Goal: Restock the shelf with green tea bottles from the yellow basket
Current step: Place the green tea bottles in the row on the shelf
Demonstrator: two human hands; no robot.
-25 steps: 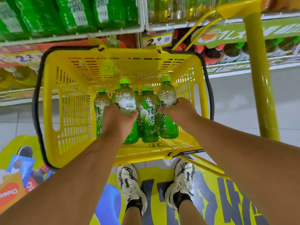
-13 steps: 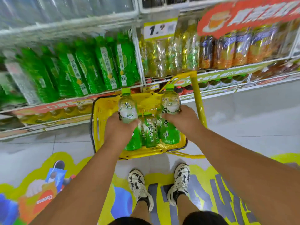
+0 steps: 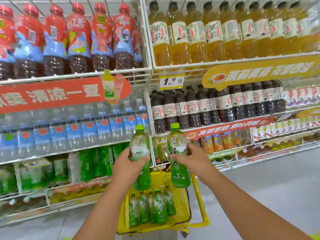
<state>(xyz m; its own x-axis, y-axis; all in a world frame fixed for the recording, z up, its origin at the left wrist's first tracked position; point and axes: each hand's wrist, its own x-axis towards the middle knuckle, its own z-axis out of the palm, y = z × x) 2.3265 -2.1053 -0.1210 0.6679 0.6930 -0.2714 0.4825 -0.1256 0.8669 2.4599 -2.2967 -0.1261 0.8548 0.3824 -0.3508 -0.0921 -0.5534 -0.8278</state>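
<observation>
Head view: both hands had lifted bottles above the yellow basket. The left hand wrapped one green tea bottle, the right hand another bottle. Shelving likely came next.

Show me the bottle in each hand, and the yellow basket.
Left bottle (image 3: 140, 149), head view, on its pale label.
Right bottle (image 3: 179, 174), head view, on its green lower body.
Basket (image 3: 181, 207), head view, on its right mesh wall.

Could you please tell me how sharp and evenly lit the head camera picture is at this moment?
Head view: wide-angle bending bows the white wire shelves; motion blur smears the edges, notably the red-labelled bottles and the yellow plastic basket; the two green tea bottles in hand stay fairly legible; lighting is bright, even, without hard shadows.
</observation>
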